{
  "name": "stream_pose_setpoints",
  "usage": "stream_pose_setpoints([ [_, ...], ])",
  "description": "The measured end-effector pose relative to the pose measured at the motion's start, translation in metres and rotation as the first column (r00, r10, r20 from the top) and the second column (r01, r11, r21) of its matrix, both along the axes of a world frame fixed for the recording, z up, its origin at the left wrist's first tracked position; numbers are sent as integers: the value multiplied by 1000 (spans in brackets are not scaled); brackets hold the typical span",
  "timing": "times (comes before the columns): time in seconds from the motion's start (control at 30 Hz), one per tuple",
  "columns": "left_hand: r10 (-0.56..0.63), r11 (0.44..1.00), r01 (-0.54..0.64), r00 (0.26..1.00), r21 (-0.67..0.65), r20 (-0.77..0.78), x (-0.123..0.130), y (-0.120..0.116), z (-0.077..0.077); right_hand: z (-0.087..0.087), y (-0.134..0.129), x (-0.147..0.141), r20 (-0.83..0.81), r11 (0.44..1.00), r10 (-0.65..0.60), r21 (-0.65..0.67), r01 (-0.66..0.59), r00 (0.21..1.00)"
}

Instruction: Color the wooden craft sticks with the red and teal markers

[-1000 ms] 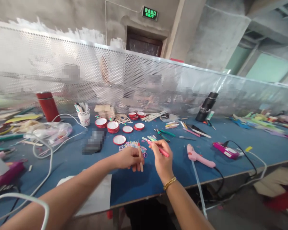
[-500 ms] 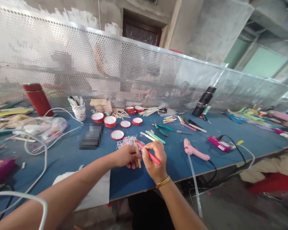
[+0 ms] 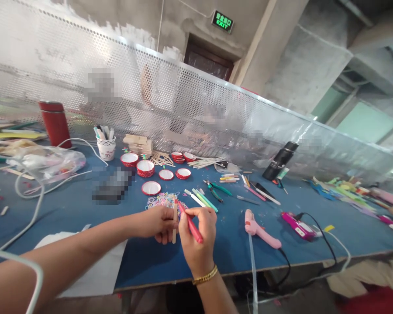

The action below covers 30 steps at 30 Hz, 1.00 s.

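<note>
My left hand pinches a flat wooden craft stick, held upright over the table. A red marker is gripped in my right hand, its tip against the upper end of the stick, where a patch of red shows. Just behind both hands lies a heap of small coloured rubber bands. Beyond the heap are red-rimmed round lids, some of them stacked. Several green and white markers lie to the right of the heap.
Pliers, a pink glue gun and a magenta box with a cable sit to the right. At left are a pixelated dark object, a paper cup of pens, a red flask and white cables. A perforated screen stands behind.
The view has shifted, so my hands and the table things appear farther left. The marker tip is still at the stick's top, and both hands keep their hold.
</note>
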<state>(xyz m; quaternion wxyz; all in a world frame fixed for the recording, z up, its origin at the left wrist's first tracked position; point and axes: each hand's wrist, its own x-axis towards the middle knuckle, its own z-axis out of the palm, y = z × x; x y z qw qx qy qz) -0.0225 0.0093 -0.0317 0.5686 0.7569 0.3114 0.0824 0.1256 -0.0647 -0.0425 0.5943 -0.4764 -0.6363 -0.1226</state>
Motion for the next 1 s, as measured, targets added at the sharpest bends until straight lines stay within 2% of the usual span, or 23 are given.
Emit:
stream_pose_setpoints([
  [0.27, 21, 996, -16, 998, -92, 57, -1, -2, -3, 1, -7, 3, 15, 997, 78, -27, -78, 997],
  [0.63, 27, 996, -24, 999, -80, 35, -1, -6, 3, -2, -9, 3, -10, 998, 66, 22, -66, 998],
  [1.0, 9, 999, -8, 1000, -47, 14, -1, -5, 2, -2, -8, 1, 14, 998, 57, -34, -56, 998],
])
